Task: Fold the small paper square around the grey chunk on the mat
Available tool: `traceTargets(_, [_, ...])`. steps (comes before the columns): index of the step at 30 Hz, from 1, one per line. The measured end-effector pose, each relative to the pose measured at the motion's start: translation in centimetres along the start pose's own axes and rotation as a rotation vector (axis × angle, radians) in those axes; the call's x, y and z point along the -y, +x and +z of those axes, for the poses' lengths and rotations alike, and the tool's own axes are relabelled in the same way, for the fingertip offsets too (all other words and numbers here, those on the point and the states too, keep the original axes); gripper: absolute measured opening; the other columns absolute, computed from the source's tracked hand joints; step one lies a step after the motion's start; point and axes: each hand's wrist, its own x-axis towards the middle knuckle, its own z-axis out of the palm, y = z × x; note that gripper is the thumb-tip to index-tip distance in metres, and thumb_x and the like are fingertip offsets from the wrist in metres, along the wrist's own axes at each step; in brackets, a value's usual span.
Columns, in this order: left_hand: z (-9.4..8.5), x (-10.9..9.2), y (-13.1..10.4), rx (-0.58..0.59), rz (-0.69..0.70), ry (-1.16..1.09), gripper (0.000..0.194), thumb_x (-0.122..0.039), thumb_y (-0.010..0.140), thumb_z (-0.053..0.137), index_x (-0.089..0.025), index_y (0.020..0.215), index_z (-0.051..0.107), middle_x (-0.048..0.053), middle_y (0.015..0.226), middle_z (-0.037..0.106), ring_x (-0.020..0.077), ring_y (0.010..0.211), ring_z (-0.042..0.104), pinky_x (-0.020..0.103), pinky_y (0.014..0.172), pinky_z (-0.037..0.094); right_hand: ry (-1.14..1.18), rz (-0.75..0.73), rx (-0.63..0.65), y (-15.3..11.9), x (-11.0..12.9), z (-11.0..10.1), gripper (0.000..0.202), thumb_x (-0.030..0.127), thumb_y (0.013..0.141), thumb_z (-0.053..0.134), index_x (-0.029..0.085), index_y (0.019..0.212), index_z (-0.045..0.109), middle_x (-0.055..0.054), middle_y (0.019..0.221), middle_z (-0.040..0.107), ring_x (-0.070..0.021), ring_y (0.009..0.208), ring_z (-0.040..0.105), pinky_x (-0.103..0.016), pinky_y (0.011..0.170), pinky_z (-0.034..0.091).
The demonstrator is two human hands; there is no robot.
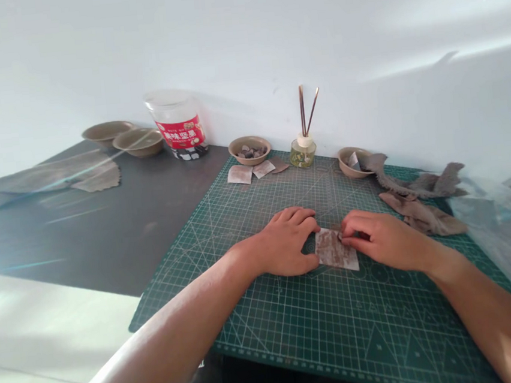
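Note:
A square of whitish paper with brown smears, perhaps sandpaper [334, 250], lies flat on the green cutting mat [268, 323]. My left hand [290, 242] rests on the mat with fingers apart, its thumb and a fingertip at the paper's left edge. Over the paper's upper right part, my right hand [366, 235] is closed in a pinch. A bit of something small and dark shows at its fingertips, mostly hidden, so its kind is unclear.
Behind stand a bowl of dark chips [250, 151], paper pieces [240, 174], a reed diffuser [303, 152] and another bowl [353, 164]. Crumpled cloths [424, 214] and plastic film [495, 240] lie right. Left are a labelled tub [180, 129], two bowls and a bagged cloth [55, 177].

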Motion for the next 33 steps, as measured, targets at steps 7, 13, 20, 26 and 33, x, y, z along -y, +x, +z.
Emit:
traceTargets(7, [0.0, 0.1, 0.0, -0.002, -0.004, 0.008, 0.050, -0.047, 0.086, 0.061, -0.024, 0.129, 0.051, 0.008, 0.156, 0.035, 0.0306, 0.147, 0.023, 0.049, 0.120, 0.022, -0.005, 0.007, -0.064, 0.1, -0.1, 0.3, 0.008, 0.025, 0.097, 0.057, 0.022, 0.090, 0.062, -0.003, 0.099, 0.066, -0.0189, 0.088, 0.063, -0.033, 0.080, 0.048])
traceTargets(13, [0.0, 0.0, 0.0, 0.005, 0.006, -0.002, 0.050, -0.047, 0.085, 0.063, -0.025, 0.129, 0.052, 0.007, 0.155, 0.036, 0.0309, 0.146, 0.026, 0.050, 0.119, 0.024, 0.089, -0.073, 0.059, -0.3, 0.5, 0.3, 0.012, 0.026, 0.095, 0.058, 0.022, 0.085, 0.063, -0.003, 0.094, 0.067, -0.0179, 0.083, 0.063, -0.031, 0.076, 0.049])
traceTargets(20, [0.0, 0.1, -0.1, 0.000, -0.001, 0.000, 0.048, -0.046, 0.086, 0.061, -0.024, 0.128, 0.052, 0.008, 0.156, 0.035, 0.0311, 0.147, 0.023, 0.050, 0.119, 0.024, -0.001, 0.070, -0.063, -0.1, -0.2, 0.1, 0.007, 0.026, 0.095, 0.059, 0.022, 0.089, 0.063, -0.003, 0.094, 0.066, -0.0189, 0.084, 0.063, -0.032, 0.077, 0.047])
traceTargets(26, [0.0, 0.1, 0.0, -0.003, 0.005, -0.005, 0.049, -0.046, 0.086, 0.062, -0.024, 0.128, 0.052, 0.008, 0.155, 0.035, 0.0315, 0.147, 0.023, 0.050, 0.119, 0.024, 0.064, -0.044, 0.038, 0.1, 1.2, 0.4, 0.009, 0.026, 0.097, 0.056, 0.023, 0.090, 0.062, -0.002, 0.097, 0.065, -0.0170, 0.085, 0.062, -0.030, 0.074, 0.046])
traceTargets(33, [0.0, 0.0, 0.0, 0.011, -0.003, -0.011, 0.050, -0.047, 0.086, 0.062, -0.024, 0.129, 0.052, 0.008, 0.156, 0.035, 0.0320, 0.147, 0.023, 0.051, 0.119, 0.024, 0.056, 0.011, 0.056, -0.2, 0.5, -0.2, 0.012, 0.028, 0.095, 0.060, 0.022, 0.085, 0.061, -0.001, 0.090, 0.065, -0.0170, 0.081, 0.061, -0.030, 0.073, 0.046])
